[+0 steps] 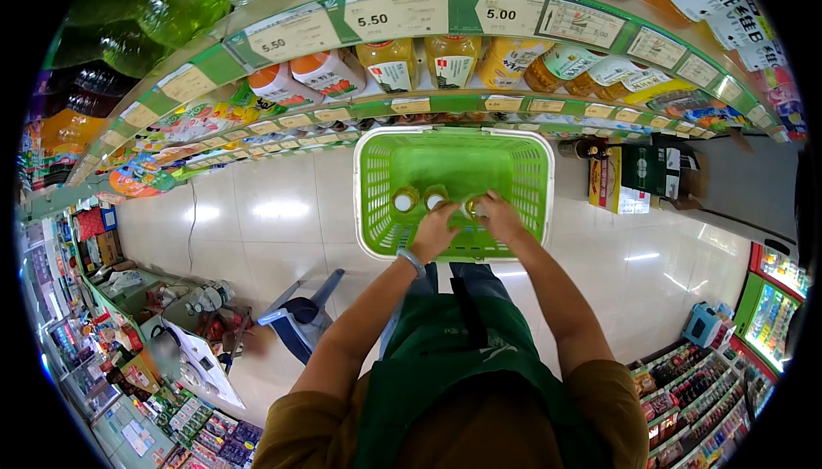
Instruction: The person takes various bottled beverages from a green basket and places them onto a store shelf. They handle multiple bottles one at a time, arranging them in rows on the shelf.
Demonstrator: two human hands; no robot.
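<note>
A green plastic shopping basket with a white rim is in front of me, below the drink shelves. Inside it stand three bottles with pale caps: a left one, a middle one and a right one. My right hand is closed around the top of the right bottle. My left hand, with a grey band at its wrist, is over the basket beside the middle bottle's cap, fingers bent and partly spread. Whether its fingertips touch that cap cannot be told.
Shelves with price strips and rows of bottled drinks curve across the top. Cartons stand on the floor at the right. A blue plastic stool is at the lower left, near a cluttered counter.
</note>
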